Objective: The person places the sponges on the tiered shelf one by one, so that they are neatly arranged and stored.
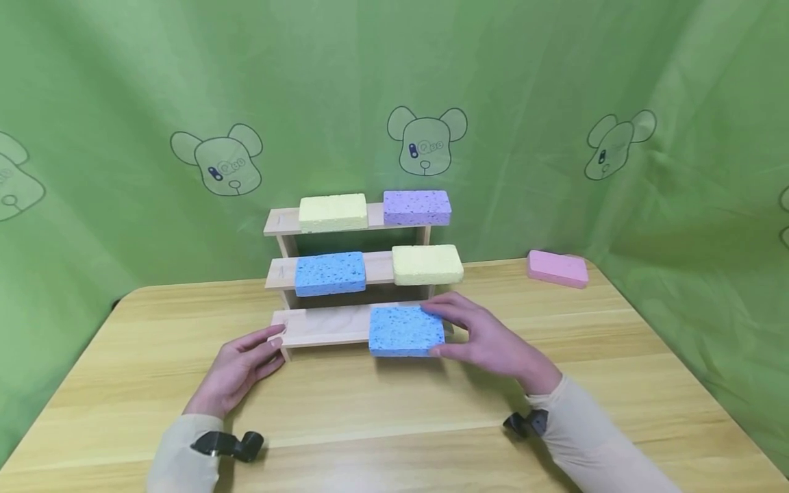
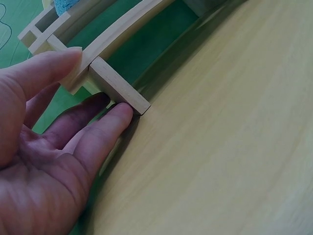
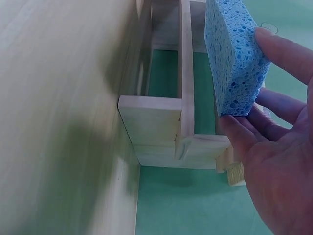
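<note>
My right hand (image 1: 487, 335) holds a speckled blue sponge (image 1: 407, 331) at its right end, thumb on one side and fingers on the other. In the right wrist view this sponge (image 3: 235, 58) appears just above the lowest step, with a gap beneath. At the left end of a three-step wooden rack (image 1: 335, 324), my left hand (image 1: 237, 370) grips the lowest step. The left wrist view shows its thumb (image 2: 63, 66) on the board and fingers against the leg (image 2: 120, 85). Another blue sponge (image 1: 330, 274) and a yellow sponge (image 1: 427, 265) lie on the middle step.
On the top step lie a yellow sponge (image 1: 333, 213) and a purple sponge (image 1: 416, 208). A pink sponge (image 1: 557, 268) rests at the back right of the wooden table (image 1: 394, 438). A green curtain (image 1: 333, 82) hangs behind and on both sides.
</note>
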{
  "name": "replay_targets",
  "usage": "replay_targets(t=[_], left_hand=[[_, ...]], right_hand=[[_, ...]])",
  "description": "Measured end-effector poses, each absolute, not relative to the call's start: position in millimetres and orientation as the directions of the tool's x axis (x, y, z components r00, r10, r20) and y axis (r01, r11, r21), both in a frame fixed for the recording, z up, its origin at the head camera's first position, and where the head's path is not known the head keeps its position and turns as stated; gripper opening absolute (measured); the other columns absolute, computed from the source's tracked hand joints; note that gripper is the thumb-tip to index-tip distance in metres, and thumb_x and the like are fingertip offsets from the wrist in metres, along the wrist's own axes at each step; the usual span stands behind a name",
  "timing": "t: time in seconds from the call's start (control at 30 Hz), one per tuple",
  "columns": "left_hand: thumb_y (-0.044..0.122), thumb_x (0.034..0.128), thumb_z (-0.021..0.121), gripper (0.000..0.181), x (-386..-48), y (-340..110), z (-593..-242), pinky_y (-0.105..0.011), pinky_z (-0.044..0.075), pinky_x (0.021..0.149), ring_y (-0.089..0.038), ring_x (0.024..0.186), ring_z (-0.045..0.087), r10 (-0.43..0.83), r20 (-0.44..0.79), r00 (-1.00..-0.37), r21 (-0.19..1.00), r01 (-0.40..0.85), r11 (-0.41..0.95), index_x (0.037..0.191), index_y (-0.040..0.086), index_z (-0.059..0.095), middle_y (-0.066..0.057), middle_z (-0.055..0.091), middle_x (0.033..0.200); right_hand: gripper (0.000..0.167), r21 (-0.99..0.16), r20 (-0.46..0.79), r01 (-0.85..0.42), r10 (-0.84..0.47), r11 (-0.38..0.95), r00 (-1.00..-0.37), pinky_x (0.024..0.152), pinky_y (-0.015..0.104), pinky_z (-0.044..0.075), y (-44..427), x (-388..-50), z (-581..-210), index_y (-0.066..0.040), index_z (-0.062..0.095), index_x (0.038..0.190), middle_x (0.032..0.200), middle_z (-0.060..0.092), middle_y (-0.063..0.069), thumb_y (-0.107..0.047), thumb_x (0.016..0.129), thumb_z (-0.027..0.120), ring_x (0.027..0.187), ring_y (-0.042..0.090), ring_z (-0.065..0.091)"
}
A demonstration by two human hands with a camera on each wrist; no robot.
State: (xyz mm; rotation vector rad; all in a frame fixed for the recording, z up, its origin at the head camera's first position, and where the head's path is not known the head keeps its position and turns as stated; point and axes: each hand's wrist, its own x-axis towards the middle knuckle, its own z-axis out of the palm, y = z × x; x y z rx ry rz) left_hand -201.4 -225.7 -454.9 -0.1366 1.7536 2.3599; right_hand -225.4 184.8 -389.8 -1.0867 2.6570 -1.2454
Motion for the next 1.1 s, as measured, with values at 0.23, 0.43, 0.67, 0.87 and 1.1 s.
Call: replay_targets(t=[0.23, 0.43, 0.67, 0.87, 1.1], left_hand=[[0.002, 0.0928, 0.065, 0.035, -201, -226, -456, -0.037, 0.049, 0.101, -0.021, 0.114, 0.06, 0.116, -0.19, -0.975, 0.937, -0.215, -0.276, 0.128, 0.002, 0.063, -0.019, 0.029, 0.153], [0.0, 0.0925, 0.065, 0.035, -200, -226, -456, -0.038, 0.049, 0.101, -0.021, 0.112, 0.061, 0.115, -0.19, -0.975, 0.935, -0.216, -0.281, 0.127, 0.001, 0.063, -0.021, 0.029, 0.153], [0.001, 0.0927, 0.065, 0.038, -200, -227, -455, -0.038, 0.049, 0.101, -0.021, 0.113, 0.061, 0.122, -0.183, -0.976, 0.938, -0.21, -0.274, 0.131, -0.001, 0.059, -0.021, 0.028, 0.153], [0.001, 0.0927, 0.064, 0.035, -200, -228, -454, -0.038, 0.049, 0.101, -0.021, 0.113, 0.061, 0.123, -0.187, -0.975, 0.938, -0.214, -0.274, 0.127, 0.002, 0.063, -0.021, 0.028, 0.153], [0.001, 0.0924, 0.065, 0.031, -201, -228, -454, -0.039, 0.049, 0.101, -0.021, 0.113, 0.061, 0.12, -0.187, -0.975, 0.936, -0.214, -0.278, 0.123, 0.005, 0.067, -0.02, 0.029, 0.152]], right_hand=[[0.069, -0.68, 0.26, -0.583, -0.596, 0.446, -0.76, 0.112, 0.051, 0.035, 176, -227, -394, -0.005, 0.053, 0.14, 0.14, 0.048, 0.002, -0.031, 0.083, 0.08, 0.131, 0.025, 0.043], [0.069, -0.694, 0.261, -0.58, -0.602, 0.427, -0.755, 0.11, 0.051, 0.036, 168, -227, -396, -0.006, 0.052, 0.141, 0.14, 0.047, 0.001, -0.03, 0.083, 0.08, 0.129, 0.024, 0.044], [0.068, -0.691, 0.25, -0.577, -0.606, 0.435, -0.755, 0.11, 0.045, 0.039, 159, -230, -394, -0.005, 0.052, 0.14, 0.14, 0.047, 0.001, -0.03, 0.084, 0.079, 0.128, 0.021, 0.045], [0.067, -0.699, 0.248, -0.578, -0.616, 0.421, -0.748, 0.112, 0.042, 0.036, 150, -233, -393, -0.006, 0.052, 0.14, 0.139, 0.048, -0.003, -0.032, 0.085, 0.078, 0.129, 0.017, 0.043], [0.065, -0.683, 0.249, -0.594, -0.629, 0.426, -0.736, 0.111, 0.045, 0.034, 140, -235, -394, -0.006, 0.053, 0.139, 0.139, 0.048, -0.002, -0.031, 0.085, 0.078, 0.128, 0.019, 0.042]])
